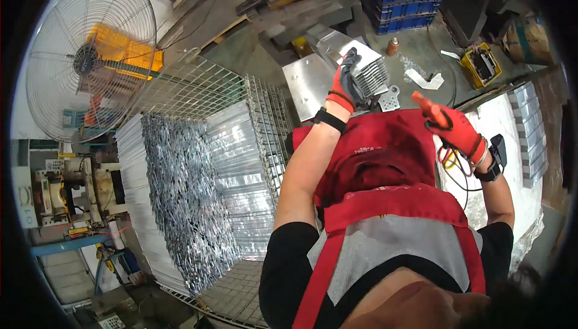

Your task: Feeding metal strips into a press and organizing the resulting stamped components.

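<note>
My left hand (349, 85), in a red glove with dark grey coating, is closed at the edge of a stack of thin, slotted silver metal pieces (372, 77). Part of that stack is hidden behind its fingers. Beneath and beside them lie flat metal sheets (307, 82). My right hand (454, 131), also gloved in red, is raised over the right side of my apron, its fingers curled. An orange-red, rod-like shape (426, 105) juts from it towards the left; whether this is a handle or a finger I cannot tell. A perforated metal plate (389, 98) lies between both hands.
A wire cage (256, 118) at my left holds many shiny metal strips (186, 196). Behind it stands a large fan (87, 61). Blue crates (403, 7), a small can (392, 46) and a yellow bin (481, 67) are farther off. Metal profiles (530, 133) lie at right.
</note>
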A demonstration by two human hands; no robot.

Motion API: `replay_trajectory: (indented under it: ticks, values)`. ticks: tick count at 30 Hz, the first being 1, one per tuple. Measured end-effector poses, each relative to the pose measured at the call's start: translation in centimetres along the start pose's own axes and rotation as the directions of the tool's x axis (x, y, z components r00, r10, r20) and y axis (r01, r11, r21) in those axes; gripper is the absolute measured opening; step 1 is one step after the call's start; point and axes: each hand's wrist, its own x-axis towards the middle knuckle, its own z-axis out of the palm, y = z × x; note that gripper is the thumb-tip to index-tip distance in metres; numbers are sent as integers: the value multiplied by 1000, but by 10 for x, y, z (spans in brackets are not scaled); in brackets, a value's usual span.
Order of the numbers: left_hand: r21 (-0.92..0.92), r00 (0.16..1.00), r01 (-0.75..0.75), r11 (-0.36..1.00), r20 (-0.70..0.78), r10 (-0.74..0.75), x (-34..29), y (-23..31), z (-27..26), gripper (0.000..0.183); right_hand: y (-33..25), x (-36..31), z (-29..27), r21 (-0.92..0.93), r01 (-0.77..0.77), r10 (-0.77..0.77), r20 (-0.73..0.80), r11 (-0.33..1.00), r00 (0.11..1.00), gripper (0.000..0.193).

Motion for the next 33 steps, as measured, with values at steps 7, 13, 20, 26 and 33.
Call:
replay_trajectory:
  ticks: [7,13,20,26,33]
  values:
    - [-21,998,44,999,41,-44,8,0,-7,35,4,-6,15,-51,169,-165,67,984,984,32]
    - [22,999,26,999,21,-27,0,-1,2,37,-17,-8,14,-174,75,-50,143,982,988,37]
    - [19,976,-181,983,124,177,-54,5,-35,60,-10,4,-15,372,-308,272,145,876,951,39]
    - [-277,993,22,961,120,12,-116,-10,-64,69,6,51,25,224,106,-176,321,969,930,42]
    - [-347,986,-44,937,137,96,-144,-14,-99,66,-42,106,38,38,-51,24,518,998,855,32]
